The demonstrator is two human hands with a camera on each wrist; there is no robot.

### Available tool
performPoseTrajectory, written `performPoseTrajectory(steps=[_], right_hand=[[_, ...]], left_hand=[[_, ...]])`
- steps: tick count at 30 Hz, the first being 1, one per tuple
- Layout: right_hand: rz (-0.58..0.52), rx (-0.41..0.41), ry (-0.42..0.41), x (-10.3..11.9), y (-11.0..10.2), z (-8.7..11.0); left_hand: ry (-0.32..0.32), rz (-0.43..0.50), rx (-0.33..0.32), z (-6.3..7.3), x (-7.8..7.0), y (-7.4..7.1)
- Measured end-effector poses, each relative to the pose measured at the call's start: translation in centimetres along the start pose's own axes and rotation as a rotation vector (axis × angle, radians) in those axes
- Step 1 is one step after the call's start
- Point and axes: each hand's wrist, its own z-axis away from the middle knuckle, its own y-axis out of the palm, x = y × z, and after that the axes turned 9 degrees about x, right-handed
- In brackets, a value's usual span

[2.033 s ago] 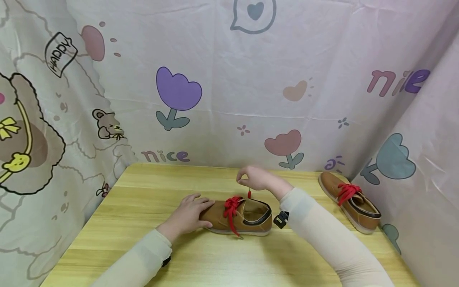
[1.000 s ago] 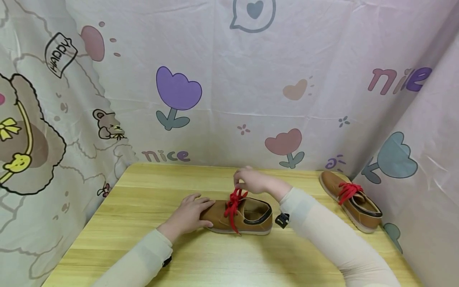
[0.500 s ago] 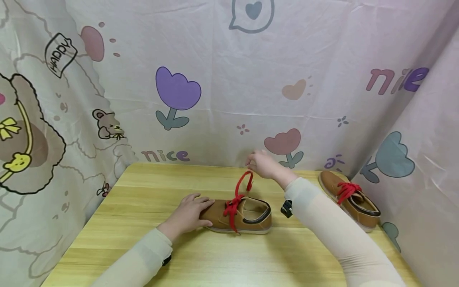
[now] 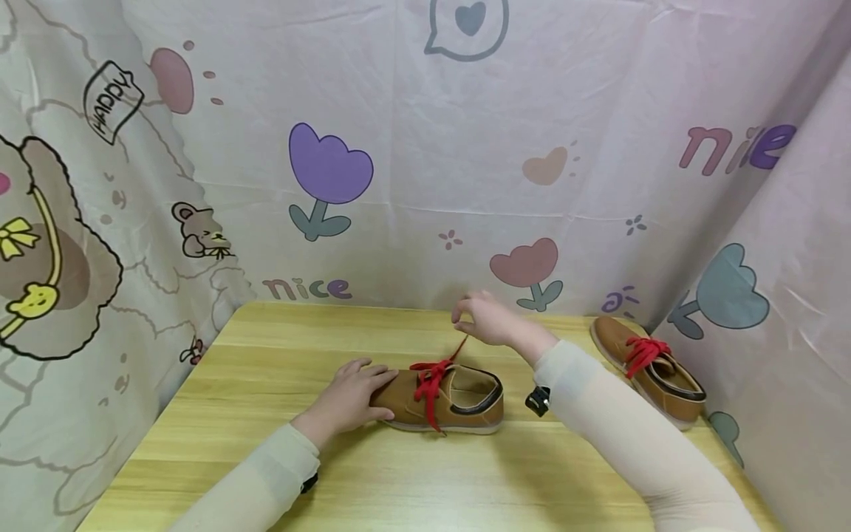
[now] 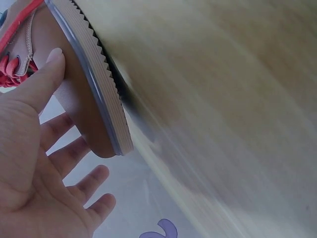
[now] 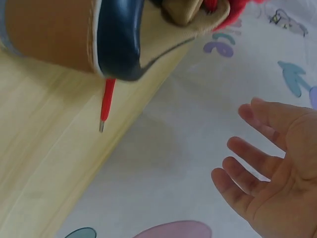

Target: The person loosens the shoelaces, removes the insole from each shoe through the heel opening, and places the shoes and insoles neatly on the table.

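A brown shoe point(image 4: 408, 403) with red laces lies on its sole on the table, its toe to the left in the head view. My left hand point(image 4: 351, 399) holds the toe, thumb on the near side and fingers on the far side; in the left wrist view, the thumb point(image 5: 52, 69) presses the shoe's side. Above the far side hovers my right hand point(image 4: 488, 319), its fingers loosely bent, with nothing between them in the right wrist view. One end of the red shoelace point(image 4: 459, 347) sticks up below that hand. Its metal-tipped end point(image 6: 105, 106) shows apart from the fingers.
A matching brown shoe point(image 4: 674, 399) with red laces tied in a bow stands at the table's right edge. Printed curtains point(image 4: 412, 185) close off the back and both sides of the wooden table point(image 4: 279, 332).
My right hand touched the laces, rose to the right and has since dipped slightly. One lace end swung up in a curve and is now lower and straighter. My left hand stayed put.
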Motion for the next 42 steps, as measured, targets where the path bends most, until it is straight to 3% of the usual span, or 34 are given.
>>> performPoseTrajectory(steps=[10, 22, 33, 42], right_hand=[[0.029, -0.017, -0.126, 2.4, 0.5, 1.4], [0.034, 0.031, -0.227, 4.5, 1.2, 2.1], [0.062, 0.061, -0.276, 5.4, 2.1, 2.3], [0.084, 0.130, -0.259, 5.9, 3.1, 2.3]], left_hand=[[0.000, -0.018, -0.002, -0.2, 0.2, 0.0], [0.002, -0.009, 0.001, -0.2, 0.2, 0.0], [0.004, -0.005, -0.003, -0.1, -0.1, -0.1], [0.003, -0.005, 0.001, -0.1, -0.1, -0.1]])
